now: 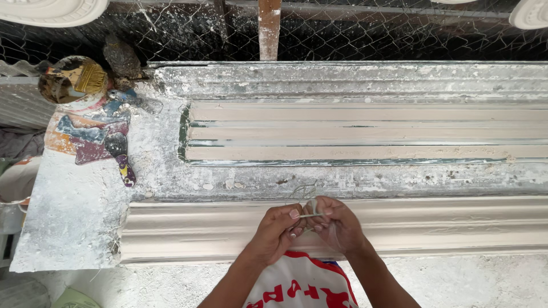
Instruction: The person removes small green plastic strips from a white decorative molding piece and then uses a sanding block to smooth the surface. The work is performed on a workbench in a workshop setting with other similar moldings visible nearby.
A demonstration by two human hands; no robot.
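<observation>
- Pinching a small pale tuft of fibre strands (310, 206), the left hand (278, 231) and the right hand (338, 225) meet over the near long cream plaster cornice moulding (456, 225); fingertips of both hands close on the tuft, and most of it is hidden between them.
- Thin loose strands rise from the tuft toward the far side, too fine to follow against the speckled bench.
- The moulding lies along the near edge of the plaster-crusted grey workbench (74, 211) and runs off the right edge of the view, so its full length is cut off.
- Farther off, a long recessed mould filled with pale plaster in stepped bands (365, 134) also runs out of view to the right.
- At the far left stand a paint-smeared round tin holding a bristle brush (71, 80) and, just near of it, a scraper with a dark, paint-stained handle (120, 157) lying on coloured smears.
- A wire mesh fence (371, 34) closes the far side; what lies behind it is dark and unclear.
- Both forearms and a red-and-white printed garment (299, 285) are cut off by the near edge.
</observation>
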